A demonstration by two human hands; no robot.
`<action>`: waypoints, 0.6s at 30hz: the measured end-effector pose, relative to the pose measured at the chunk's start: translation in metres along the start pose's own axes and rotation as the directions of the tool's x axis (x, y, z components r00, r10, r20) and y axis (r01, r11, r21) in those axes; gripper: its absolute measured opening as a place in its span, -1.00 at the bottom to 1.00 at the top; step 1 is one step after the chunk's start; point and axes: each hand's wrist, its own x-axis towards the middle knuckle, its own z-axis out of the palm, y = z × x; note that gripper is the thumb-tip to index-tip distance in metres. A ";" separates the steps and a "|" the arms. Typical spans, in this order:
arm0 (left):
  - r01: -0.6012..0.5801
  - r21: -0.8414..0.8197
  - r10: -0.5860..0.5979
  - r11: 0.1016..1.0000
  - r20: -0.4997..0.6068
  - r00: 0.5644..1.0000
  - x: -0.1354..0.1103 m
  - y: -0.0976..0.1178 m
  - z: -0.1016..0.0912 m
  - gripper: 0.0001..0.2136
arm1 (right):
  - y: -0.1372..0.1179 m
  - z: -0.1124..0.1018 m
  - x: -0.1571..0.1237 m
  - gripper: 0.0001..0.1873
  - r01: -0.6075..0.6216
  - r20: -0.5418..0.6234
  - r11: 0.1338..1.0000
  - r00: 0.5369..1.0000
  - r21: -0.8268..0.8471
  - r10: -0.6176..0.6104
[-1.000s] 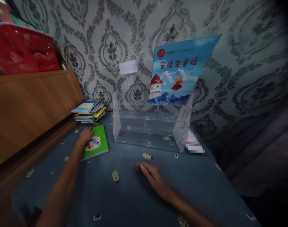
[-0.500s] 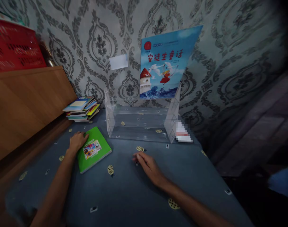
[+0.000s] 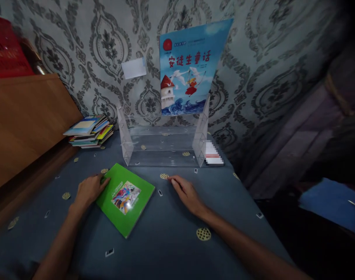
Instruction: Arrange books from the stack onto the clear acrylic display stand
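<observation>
A thin green book [image 3: 125, 198] with a picture on its cover lies flat on the blue patterned cloth [image 3: 171, 241]. My left hand [image 3: 89, 190] rests at the book's left edge, fingers touching the cover. My right hand [image 3: 185, 192] lies flat on the cloth to the right of the book, fingers stretched out and holding nothing. Behind them stands a clear acrylic tiered rack [image 3: 162, 142] with a blue picture book [image 3: 189, 70] upright on its top tier.
A stack of colourful books [image 3: 88, 131] sits at the back left by a wooden panel [image 3: 23, 120]. A red crate [image 3: 5, 50] rests on top of the panel. Patterned wallpaper runs behind; a blue object [image 3: 334, 204] lies low at the right.
My left hand has pulled the green book away from the stack, toward me and to the right. My right hand has stayed flat on the cloth. The view has shifted rightward.
</observation>
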 end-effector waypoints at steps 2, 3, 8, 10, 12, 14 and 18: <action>-0.031 0.018 0.031 0.999 0.021 0.999 -0.009 0.011 -0.005 -0.57 | 0.000 -0.001 -0.003 -0.63 0.021 -0.003 1.000 1.000 -0.013 -0.021; -0.046 0.020 0.046 0.999 0.029 0.999 -0.013 0.017 -0.007 -0.58 | -0.001 -0.001 -0.004 -0.65 0.029 0.002 0.999 1.000 -0.019 -0.029; -0.106 -0.027 0.107 0.994 0.056 0.993 -0.031 0.046 -0.011 -0.61 | -0.004 -0.004 -0.008 -0.69 0.056 0.045 0.995 0.998 -0.077 -0.053; -0.140 -0.068 0.143 0.988 0.045 0.989 -0.036 0.057 -0.010 -0.63 | -0.002 -0.007 -0.008 -0.70 0.061 0.059 0.991 0.997 -0.123 -0.054; -0.171 -0.119 0.175 0.978 0.028 0.984 -0.041 0.068 -0.008 -0.66 | 0.002 -0.012 -0.007 -0.70 0.065 0.058 0.979 0.997 -0.194 -0.055; -0.199 -0.180 0.206 0.963 0.023 0.978 -0.044 0.079 -0.006 -0.68 | 0.007 -0.018 -0.006 -0.71 0.066 0.048 0.958 0.997 -0.280 -0.055; -0.284 -0.339 0.300 0.897 -0.005 0.954 -0.051 0.102 -0.005 -0.67 | 0.013 -0.034 -0.006 -0.73 0.055 0.059 0.900 0.998 -0.432 -0.033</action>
